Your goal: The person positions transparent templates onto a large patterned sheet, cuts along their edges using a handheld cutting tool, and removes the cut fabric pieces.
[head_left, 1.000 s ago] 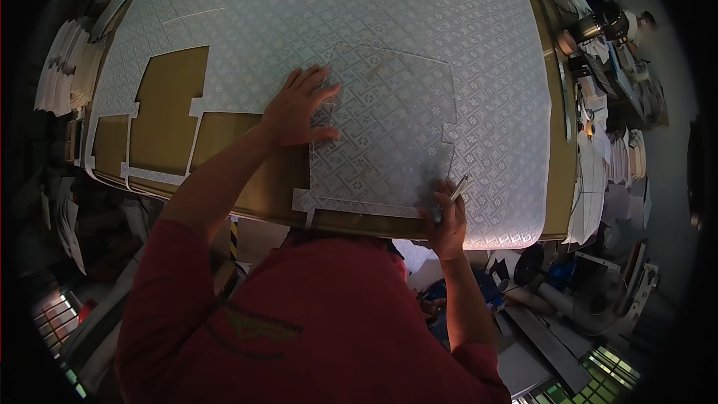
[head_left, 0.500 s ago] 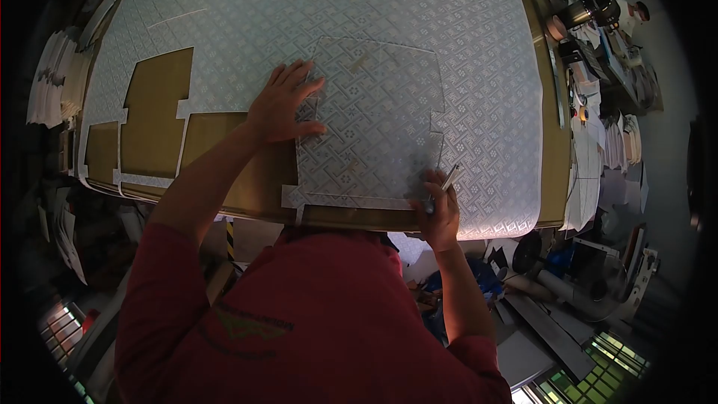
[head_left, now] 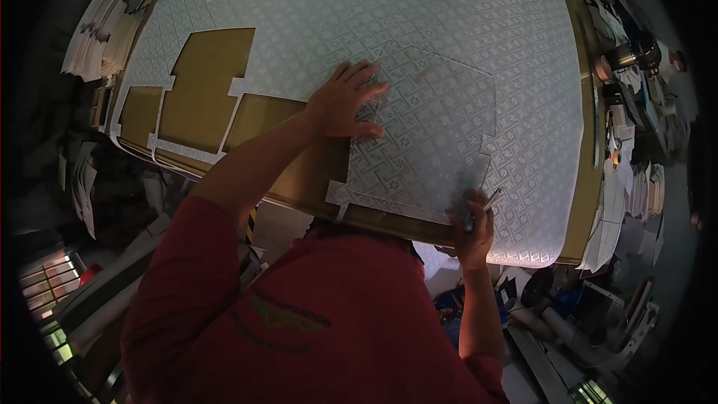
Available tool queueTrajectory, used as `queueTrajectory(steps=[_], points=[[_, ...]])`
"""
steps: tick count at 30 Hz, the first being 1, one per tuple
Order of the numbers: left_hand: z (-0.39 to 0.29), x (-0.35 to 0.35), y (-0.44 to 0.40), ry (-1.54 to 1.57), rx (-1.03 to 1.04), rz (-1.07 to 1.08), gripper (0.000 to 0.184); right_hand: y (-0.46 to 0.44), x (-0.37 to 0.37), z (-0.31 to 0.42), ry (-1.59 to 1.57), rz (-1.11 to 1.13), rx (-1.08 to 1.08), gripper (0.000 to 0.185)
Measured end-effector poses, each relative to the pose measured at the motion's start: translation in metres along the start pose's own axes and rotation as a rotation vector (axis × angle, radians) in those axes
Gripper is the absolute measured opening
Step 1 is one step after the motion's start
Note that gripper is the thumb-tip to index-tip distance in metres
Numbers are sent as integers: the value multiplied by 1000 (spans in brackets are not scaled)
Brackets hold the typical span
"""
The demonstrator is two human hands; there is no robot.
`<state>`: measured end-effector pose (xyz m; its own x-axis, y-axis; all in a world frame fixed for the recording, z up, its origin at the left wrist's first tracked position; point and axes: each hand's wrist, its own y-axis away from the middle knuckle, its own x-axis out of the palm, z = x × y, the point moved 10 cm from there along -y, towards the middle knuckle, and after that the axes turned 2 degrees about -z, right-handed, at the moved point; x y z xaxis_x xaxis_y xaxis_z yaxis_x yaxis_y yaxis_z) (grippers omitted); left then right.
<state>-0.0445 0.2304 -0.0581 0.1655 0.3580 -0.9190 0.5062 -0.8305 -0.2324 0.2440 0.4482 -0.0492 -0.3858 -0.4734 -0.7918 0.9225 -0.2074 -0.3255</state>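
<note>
A pale grey-blue sheet (head_left: 321, 22) with a woven lattice and flower pattern covers the table. On it lies a clear template (head_left: 430, 120) with a notched right edge. My left hand (head_left: 340, 105) is open, fingers spread, pressing on the template's left edge beside a cut-out opening. At the template's lower right corner, my right hand (head_left: 476, 238) is closed around a slim silver pen-like tool (head_left: 493, 198) that slants up between the fingers. Its working tip is hidden in shadow by the fingers. Left of my left hand, cut-out openings (head_left: 213, 82) show the brown tabletop.
The table's brown right border (head_left: 574, 213) shows past the sheet's edge. Stacks of paper (head_left: 97, 37) stand at the far left, with more papers (head_left: 643, 194) on the right. A dark cylindrical container (head_left: 624, 56) sits at the upper right. My body is against the near edge.
My view has turned and shifted, so the table appears tilted and farther right. Both hands keep nearly the same places on the template, and the tool stays in my right hand.
</note>
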Motion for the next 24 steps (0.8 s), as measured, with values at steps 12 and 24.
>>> queueTrajectory(steps=[12, 24], points=[[2, 3, 0, 2, -16, 24, 94, -1, -2, 1, -31, -19, -13, 48], [5, 7, 1, -4, -3, 7, 94, 0, -1, 2, -27, -11, -18, 51]])
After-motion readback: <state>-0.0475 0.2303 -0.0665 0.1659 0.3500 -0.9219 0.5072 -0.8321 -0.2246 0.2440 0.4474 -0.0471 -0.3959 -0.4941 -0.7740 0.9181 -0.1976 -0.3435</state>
